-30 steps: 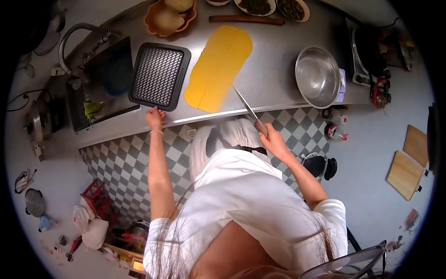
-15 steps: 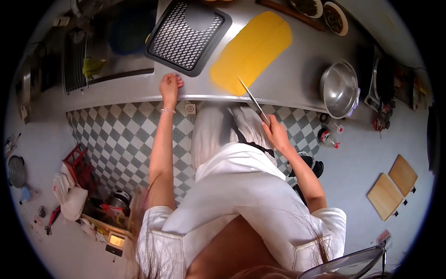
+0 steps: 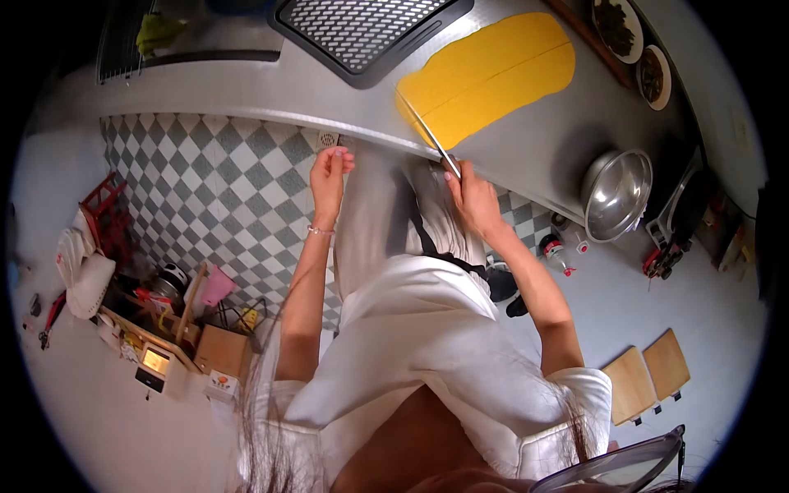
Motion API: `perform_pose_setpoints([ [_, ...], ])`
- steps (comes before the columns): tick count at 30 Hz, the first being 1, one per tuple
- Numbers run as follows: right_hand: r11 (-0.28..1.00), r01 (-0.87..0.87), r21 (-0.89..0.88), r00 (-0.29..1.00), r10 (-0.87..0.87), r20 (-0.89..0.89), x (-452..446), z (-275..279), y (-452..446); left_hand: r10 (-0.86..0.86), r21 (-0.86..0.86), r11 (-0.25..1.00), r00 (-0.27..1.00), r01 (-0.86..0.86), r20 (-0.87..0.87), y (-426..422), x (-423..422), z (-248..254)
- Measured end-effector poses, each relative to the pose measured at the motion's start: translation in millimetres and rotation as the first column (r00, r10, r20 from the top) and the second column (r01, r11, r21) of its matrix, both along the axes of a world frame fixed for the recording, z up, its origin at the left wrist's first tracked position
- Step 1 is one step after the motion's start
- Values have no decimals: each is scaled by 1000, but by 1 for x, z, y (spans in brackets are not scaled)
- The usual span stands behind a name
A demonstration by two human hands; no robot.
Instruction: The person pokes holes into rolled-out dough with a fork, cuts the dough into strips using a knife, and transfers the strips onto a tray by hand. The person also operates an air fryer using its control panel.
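My right hand (image 3: pixel 475 201) grips a knife (image 3: pixel 436 141) by its handle, at the counter's front edge. Its blade lies over the near left end of a flat yellow dough sheet (image 3: pixel 501 70). A thin straight line runs lengthwise along the sheet. My left hand (image 3: pixel 330 179) hangs just off the counter edge, empty, with its fingers loosely bent and a bracelet at the wrist. Left of the dough, a dark perforated tray (image 3: pixel 362 37) rests on the metal counter (image 3: pixel 222 92).
A steel bowl (image 3: pixel 616 195) stands at the counter's right end. Behind the dough lie a wooden rolling pin (image 3: pixel 592 41) and two dishes of food, including a white plate (image 3: pixel 655 78). A bottle (image 3: pixel 557 253) and wooden boards (image 3: pixel 631 384) are lower right; a cardboard box (image 3: pixel 223 352) is lower left.
The view has turned, and the dough and tray sit farther right in it. My left hand has come off the counter edge. The knife blade now lies over the dough's left end.
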State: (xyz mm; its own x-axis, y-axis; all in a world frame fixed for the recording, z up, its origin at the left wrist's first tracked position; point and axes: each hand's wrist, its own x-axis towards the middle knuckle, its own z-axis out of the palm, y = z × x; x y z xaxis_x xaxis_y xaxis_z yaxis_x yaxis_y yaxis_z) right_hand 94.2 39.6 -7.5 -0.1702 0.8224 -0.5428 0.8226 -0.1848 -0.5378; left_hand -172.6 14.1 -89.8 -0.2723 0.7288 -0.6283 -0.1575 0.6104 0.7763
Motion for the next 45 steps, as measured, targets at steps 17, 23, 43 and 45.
perform_pose_setpoints([
  [17, 998, -55, -9, 998, 55, 23, 7, -8, 6, 38, -24, 999, 999, -38, 6, -13, 14, 7],
  [23, 997, -79, -11, 997, 79, 26, 10, -11, 8, 41, -37, 998, 999, -41, 1, -16, 16, 5],
  [43, 995, -93, -28, 995, 94, 44, 7, -6, 11, 25, -52, 998, 1000, -25, 3, -18, 18, 1],
  [45, 996, -88, -29, 995, 89, 39, 7, -8, 10, 25, -51, 998, 1000, -25, 8, -18, 18, 1],
])
